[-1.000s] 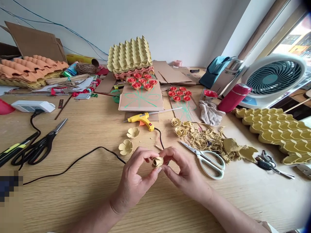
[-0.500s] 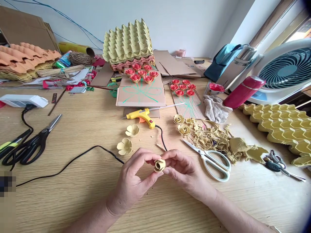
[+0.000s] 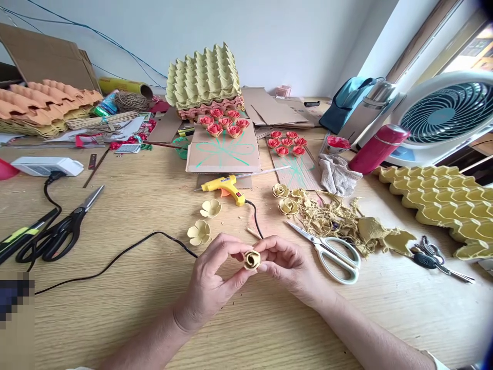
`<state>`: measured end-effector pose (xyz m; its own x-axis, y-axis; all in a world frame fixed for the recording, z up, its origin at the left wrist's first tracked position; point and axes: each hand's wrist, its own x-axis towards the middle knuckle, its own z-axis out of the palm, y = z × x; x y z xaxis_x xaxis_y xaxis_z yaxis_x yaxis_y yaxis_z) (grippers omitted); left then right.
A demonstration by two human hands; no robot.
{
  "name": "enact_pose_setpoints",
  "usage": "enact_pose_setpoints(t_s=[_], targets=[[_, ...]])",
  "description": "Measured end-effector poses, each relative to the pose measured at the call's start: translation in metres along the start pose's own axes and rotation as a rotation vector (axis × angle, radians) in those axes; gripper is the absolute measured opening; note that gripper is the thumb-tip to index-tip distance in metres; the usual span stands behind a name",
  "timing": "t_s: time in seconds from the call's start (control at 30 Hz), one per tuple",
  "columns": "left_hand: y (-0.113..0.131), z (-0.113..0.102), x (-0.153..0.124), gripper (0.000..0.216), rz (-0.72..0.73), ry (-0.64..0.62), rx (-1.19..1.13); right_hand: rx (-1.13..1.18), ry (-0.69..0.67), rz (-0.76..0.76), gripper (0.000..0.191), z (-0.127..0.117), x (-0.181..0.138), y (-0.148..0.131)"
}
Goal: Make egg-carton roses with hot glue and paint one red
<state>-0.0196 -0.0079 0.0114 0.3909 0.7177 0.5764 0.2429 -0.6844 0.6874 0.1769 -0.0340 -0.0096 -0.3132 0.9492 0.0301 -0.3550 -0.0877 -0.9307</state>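
Between the fingertips of both hands is a small yellow rosebud (image 3: 252,260) of egg-carton pulp, its rolled petals facing me. My left hand (image 3: 217,267) pinches it from the left, thumb below and index finger above. On the other side my right hand (image 3: 287,262) is closed on it with thumb and fingers. Two loose petal cups, one nearer (image 3: 199,233) and one farther (image 3: 211,208), lie just beyond my left hand. Several finished yellow roses (image 3: 288,206) sit beyond my right hand. A yellow glue gun (image 3: 223,188) rests on its side farther back, its cord running behind my hands.
White-handled scissors (image 3: 335,254) and a heap of pulp scraps (image 3: 339,221) lie right, with keys (image 3: 429,257) beyond. Black scissors (image 3: 65,228) lie left. Red roses (image 3: 223,123) stand on cardboard (image 3: 227,154) before stacked egg trays (image 3: 204,77). A pink bottle (image 3: 379,149) stands near a fan (image 3: 442,115).
The rosebud has turned slightly in my fingers, and both hands keep hold of it. The whole view has shifted a little; the things on the table stay where they were.
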Motion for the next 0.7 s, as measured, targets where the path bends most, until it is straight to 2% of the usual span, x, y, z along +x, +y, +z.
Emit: enact_pose_setpoints(t_s=[0.27, 0.47, 0.7], targets=[[-0.0035, -0.0053, -0.0041, 0.009, 0.161, -0.014, 0.177, 0.051, -0.012, -0.016, 0.026, 0.0037, 0.0006, 0.0022], [-0.0063, -0.0055, -0.0020, 0.009, 0.172, 0.013, 0.187, 0.025, -0.003, 0.025, 0.034, 0.0037, 0.0012, 0.0000], [-0.0040, -0.0064, -0.0047, 0.010, 0.246, -0.012, 0.148, 0.147, -0.069, 0.038, 0.020, 0.0000, -0.0008, -0.0017]])
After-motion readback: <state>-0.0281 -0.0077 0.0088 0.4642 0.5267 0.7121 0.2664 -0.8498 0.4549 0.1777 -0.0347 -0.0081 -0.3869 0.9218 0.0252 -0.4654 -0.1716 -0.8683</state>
